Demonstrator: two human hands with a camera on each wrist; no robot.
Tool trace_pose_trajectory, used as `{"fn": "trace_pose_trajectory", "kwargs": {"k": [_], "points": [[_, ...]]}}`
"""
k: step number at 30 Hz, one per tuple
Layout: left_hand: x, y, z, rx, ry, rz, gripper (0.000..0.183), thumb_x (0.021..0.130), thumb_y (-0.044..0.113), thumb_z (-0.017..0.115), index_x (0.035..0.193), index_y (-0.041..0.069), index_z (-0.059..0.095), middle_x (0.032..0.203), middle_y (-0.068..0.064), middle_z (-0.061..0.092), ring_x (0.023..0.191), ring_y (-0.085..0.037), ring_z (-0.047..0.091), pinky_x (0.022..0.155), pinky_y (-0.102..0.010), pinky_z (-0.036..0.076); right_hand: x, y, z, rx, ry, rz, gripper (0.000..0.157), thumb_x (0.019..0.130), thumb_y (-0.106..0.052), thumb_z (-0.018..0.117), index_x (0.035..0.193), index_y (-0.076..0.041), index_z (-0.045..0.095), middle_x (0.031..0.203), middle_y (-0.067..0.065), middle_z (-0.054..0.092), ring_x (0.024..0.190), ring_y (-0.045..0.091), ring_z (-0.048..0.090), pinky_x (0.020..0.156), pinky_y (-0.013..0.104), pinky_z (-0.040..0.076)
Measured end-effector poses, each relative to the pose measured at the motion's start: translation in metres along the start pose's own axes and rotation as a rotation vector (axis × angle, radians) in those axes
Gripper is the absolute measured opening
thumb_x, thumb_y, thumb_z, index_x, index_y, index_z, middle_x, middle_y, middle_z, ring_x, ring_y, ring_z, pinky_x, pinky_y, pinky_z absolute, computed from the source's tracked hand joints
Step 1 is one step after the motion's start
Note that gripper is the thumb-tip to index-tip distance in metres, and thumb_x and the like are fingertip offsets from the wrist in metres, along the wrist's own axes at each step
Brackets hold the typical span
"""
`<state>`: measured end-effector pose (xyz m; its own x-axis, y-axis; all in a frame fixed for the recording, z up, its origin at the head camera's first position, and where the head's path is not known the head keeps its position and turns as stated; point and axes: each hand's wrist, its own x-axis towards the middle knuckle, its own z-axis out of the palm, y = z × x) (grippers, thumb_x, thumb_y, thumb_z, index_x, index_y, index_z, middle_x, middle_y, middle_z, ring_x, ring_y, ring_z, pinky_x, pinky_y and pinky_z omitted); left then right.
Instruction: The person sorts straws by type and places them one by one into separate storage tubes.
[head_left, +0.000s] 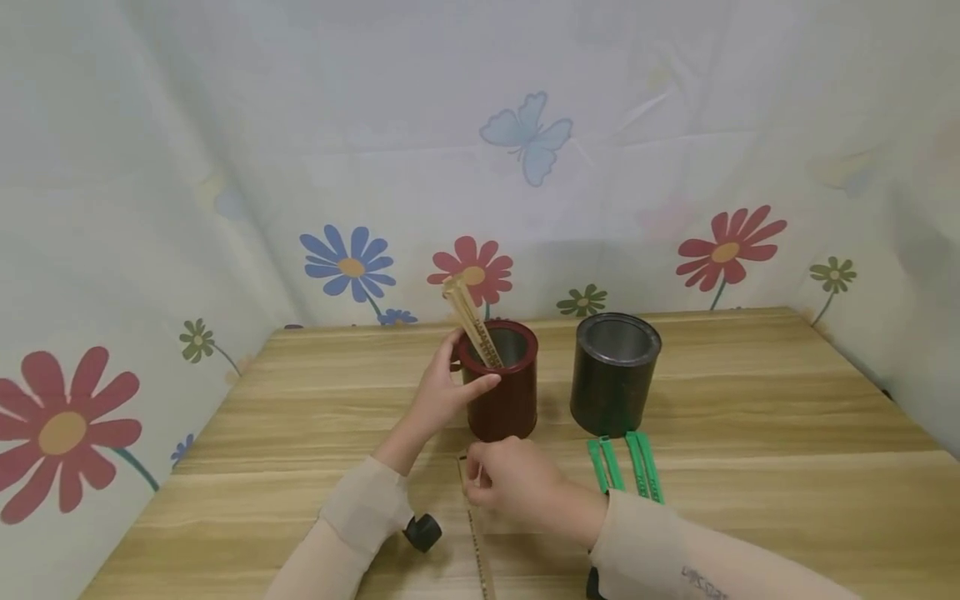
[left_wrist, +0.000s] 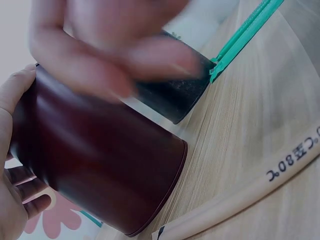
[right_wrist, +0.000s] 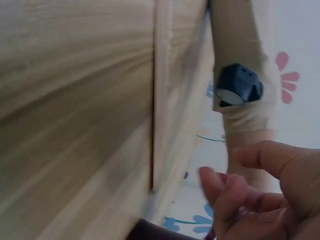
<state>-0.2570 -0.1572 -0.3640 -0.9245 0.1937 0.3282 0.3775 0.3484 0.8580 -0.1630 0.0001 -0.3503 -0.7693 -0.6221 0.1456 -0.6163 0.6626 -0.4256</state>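
Note:
My left hand [head_left: 438, 390] grips a dark red canister [head_left: 502, 410] near its rim, thumb on the near side and fingers behind. Several tan sticks with dark print [head_left: 467, 315] lean in it. On the table before it lies a long, narrow tan strip [left_wrist: 240, 194] with black printed characters. My right hand [head_left: 521, 479] hovers beside the strip's far end. In the right wrist view its fingers [right_wrist: 230, 197] are loosely bent, with nothing between them, apart from the strip. The right hand is blurred in the left wrist view.
A black canister [head_left: 613, 392] stands upright to the right of the red one. Two pairs of green printed strips [head_left: 642, 467] lie just in front of it. A flower-patterned cloth [head_left: 405, 183] hangs behind the wooden table [head_left: 757, 400].

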Motion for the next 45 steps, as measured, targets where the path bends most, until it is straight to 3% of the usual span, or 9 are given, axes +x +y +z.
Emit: {"fn": "trace_pose_trajectory", "kwargs": {"k": [5,15,21,29,38,45], "points": [[-0.001,-0.001,-0.001,0.021,0.009,-0.009,0.08,0.082,0.024,0.076,0.148,0.017,0.031,0.135,-0.008,0.053,0.125,-0.024,0.048,0.105,-0.047,0.039,0.002,-0.002,0.011,-0.092,-0.069,0.077,0.012,0.079,-0.024,0.066,0.073,-0.019,0.058,0.054,-0.012,0.049,0.049,0.004,0.044,0.044,0.021,0.036],[0.002,-0.002,0.0,0.031,0.015,0.004,0.084,0.079,0.03,0.078,0.147,0.015,0.031,0.133,-0.008,0.054,0.123,-0.024,0.049,0.104,-0.046,0.04,0.004,-0.003,0.021,-0.222,-0.05,0.109,0.029,0.075,-0.031,0.07,0.058,-0.02,0.05,0.051,-0.011,0.045,0.048,0.006,0.042,0.045,0.025,0.036],[0.003,-0.003,0.001,0.029,0.013,0.003,0.085,0.08,0.031,0.078,0.148,0.013,0.031,0.135,-0.009,0.052,0.124,-0.025,0.048,0.104,-0.047,0.04,0.005,-0.001,0.028,-0.204,-0.084,0.105,0.036,0.073,-0.033,0.073,0.052,-0.018,0.048,0.051,-0.009,0.046,0.047,0.007,0.042,0.043,0.024,0.035],[0.002,-0.002,0.001,0.027,0.02,0.0,0.083,0.08,0.029,0.078,0.148,0.013,0.031,0.135,-0.009,0.052,0.124,-0.025,0.048,0.104,-0.046,0.04,0.009,-0.002,0.036,-0.219,-0.142,0.137,0.032,0.071,-0.027,0.073,0.055,-0.016,0.047,0.053,-0.007,0.046,0.047,0.01,0.042,0.044,0.025,0.037],[0.002,-0.002,0.001,0.02,0.021,0.004,0.084,0.08,0.03,0.077,0.148,0.012,0.031,0.137,-0.01,0.051,0.125,-0.027,0.048,0.104,-0.047,0.039,0.009,-0.006,0.039,-0.263,-0.127,0.16,0.031,0.07,-0.03,0.075,0.056,-0.014,0.053,0.058,-0.001,0.054,0.051,0.013,0.048,0.047,0.028,0.043],[0.002,-0.001,0.0,0.014,0.013,0.0,0.084,0.08,0.029,0.077,0.148,0.013,0.03,0.138,-0.009,0.05,0.126,-0.026,0.047,0.104,-0.045,0.039,0.011,-0.008,0.039,-0.253,-0.154,0.178,0.031,0.072,-0.028,0.076,0.056,-0.013,0.053,0.056,-0.002,0.052,0.05,0.012,0.045,0.045,0.027,0.042]]}}
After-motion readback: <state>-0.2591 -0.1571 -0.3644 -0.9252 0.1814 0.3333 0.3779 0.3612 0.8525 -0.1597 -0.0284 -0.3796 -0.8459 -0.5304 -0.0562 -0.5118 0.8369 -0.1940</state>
